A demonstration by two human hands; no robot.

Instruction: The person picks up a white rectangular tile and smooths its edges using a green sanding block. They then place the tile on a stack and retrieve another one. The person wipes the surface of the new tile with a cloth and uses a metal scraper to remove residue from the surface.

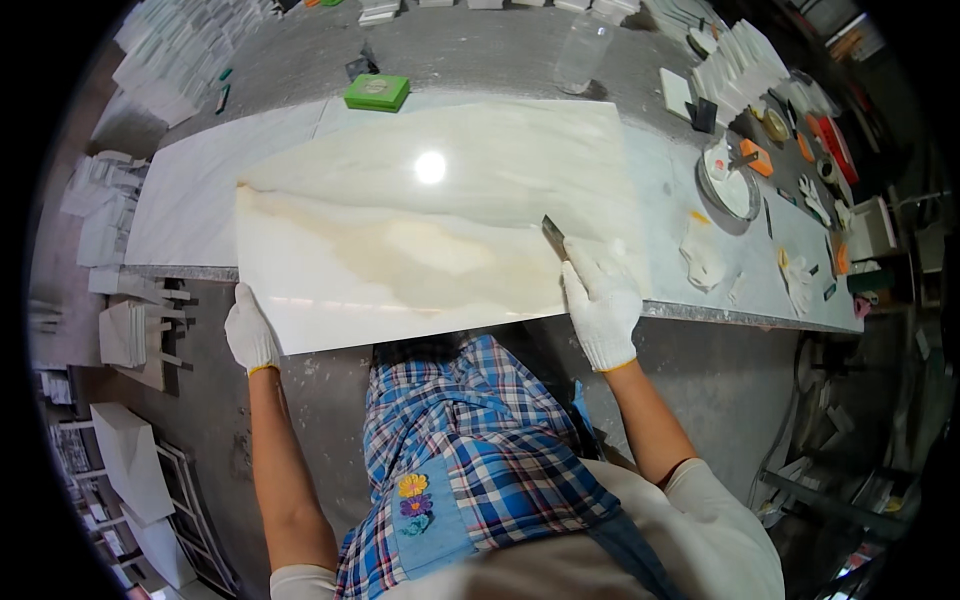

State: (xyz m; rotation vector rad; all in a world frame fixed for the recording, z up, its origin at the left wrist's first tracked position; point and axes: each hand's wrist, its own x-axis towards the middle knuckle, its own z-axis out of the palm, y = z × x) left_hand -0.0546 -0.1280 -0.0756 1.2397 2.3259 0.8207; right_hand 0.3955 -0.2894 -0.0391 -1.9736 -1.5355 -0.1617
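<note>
Head view looks down on a workbench (200, 215) with a large glossy slab (430, 230), white with cream veins, lying across it and overhanging the near edge. Left hand (250, 333), in a white glove, grips the slab's near left corner, fingers curled around the edge. Right hand (600, 305), also gloved, rests on the slab's near right part and is closed around a scraper (553, 236), whose dark blade touches the slab's surface and points to the far side. A bright light glare shows near the slab's middle. A green box (377, 92) sits just beyond the slab's far edge, and a clear bottle (583, 55) stands further right of it. To the right, well apart from the slab, a round dish (728, 185) holds white paste, with crumpled gloves (702, 255) lying near it. Stacks of white tiles (745, 60) line the far right of the bench. A blue plaid apron (470, 450) fills the near foreground.
</note>
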